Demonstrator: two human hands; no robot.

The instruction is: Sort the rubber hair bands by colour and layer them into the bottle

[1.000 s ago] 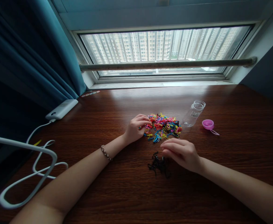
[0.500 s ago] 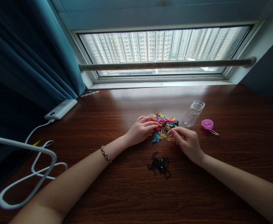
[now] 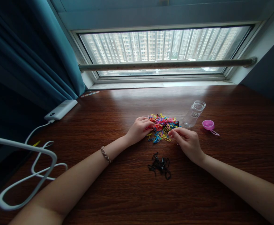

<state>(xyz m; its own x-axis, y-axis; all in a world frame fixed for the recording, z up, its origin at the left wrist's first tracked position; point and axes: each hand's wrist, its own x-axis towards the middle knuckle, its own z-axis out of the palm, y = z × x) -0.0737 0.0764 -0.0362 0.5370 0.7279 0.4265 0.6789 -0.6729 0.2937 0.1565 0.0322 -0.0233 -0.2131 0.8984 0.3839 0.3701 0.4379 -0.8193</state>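
Note:
A loose heap of small coloured rubber bands (image 3: 161,123) lies on the brown table, pink, red, yellow, blue and black mixed together. At its left edge, my left hand (image 3: 140,128) has its fingers curled together, touching the bands; what is under the fingertips is hidden. My right hand (image 3: 187,142) rests at the heap's lower right edge, thumb and forefinger pinched together. Whatever sits in that pinch is too small to make out. Closer to me, between both forearms, is a separate small pile of black rubber bands (image 3: 160,165).
A clear jar (image 3: 194,115) without a lid leans behind my right hand. To its right lies a pink lid (image 3: 208,125) with a loop. On the left are a white power bank (image 3: 61,110) and its cable (image 3: 43,150). A window (image 3: 162,50) with a rail stands behind the table.
My left hand has drawn back slightly to the left, and its fingers have curled in from lying across the heap. The right hand stays in place.

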